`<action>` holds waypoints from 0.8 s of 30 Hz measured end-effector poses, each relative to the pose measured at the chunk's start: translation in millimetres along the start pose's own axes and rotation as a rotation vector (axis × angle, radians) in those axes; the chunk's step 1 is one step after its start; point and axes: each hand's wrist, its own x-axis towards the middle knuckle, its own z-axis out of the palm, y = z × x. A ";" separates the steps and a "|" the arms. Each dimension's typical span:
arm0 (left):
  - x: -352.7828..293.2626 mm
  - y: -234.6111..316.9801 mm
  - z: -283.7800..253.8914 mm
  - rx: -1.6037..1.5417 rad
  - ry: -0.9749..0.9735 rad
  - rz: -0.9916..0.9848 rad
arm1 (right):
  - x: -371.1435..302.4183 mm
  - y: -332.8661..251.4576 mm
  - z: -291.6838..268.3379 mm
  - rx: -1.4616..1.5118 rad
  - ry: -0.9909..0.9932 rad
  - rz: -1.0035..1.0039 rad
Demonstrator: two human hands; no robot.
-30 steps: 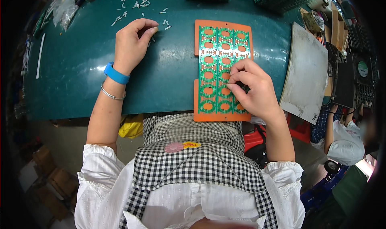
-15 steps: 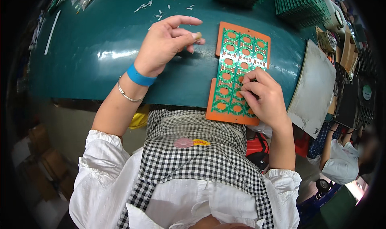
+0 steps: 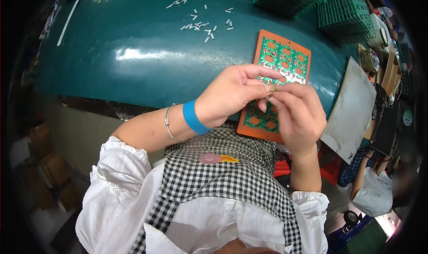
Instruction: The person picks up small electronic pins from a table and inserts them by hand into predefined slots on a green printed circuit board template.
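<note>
The left hand (image 3: 236,92) and right hand (image 3: 299,113) meet at the fingertips above the green board (image 3: 292,61), which lies on an orange tray (image 3: 256,132) at the tabletop's (image 3: 147,78) near edge. Each grip is pinched nearly closed, the left index stretched out (whether either has hold of anything, I cannot tell). White pieces (image 3: 195,26) lie scattered farther off.

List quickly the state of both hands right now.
Left hand: partly curled above the green board; whether it holds anything cannot be told.
Right hand: bent toward a pinch beside the left; any grip cannot be told.
</note>
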 end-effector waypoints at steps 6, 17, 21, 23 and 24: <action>18.8 22.9 -68.1 1.457 0.342 0.717 | -26.1 13.4 -32.5 0.370 -0.013 0.581; 43.1 34.9 -143.5 1.638 0.352 0.650 | -62.8 2.6 -17.2 0.081 -0.135 0.550; 43.0 33.1 -136.3 1.508 0.325 0.607 | -63.8 2.1 -11.1 0.017 -0.103 0.494; 41.8 33.0 -136.1 1.522 0.303 0.615 | -66.4 2.3 -9.4 0.021 -0.096 0.501; 41.3 32.9 -136.2 1.536 0.280 0.622 | -67.5 2.4 -8.9 0.026 -0.089 0.509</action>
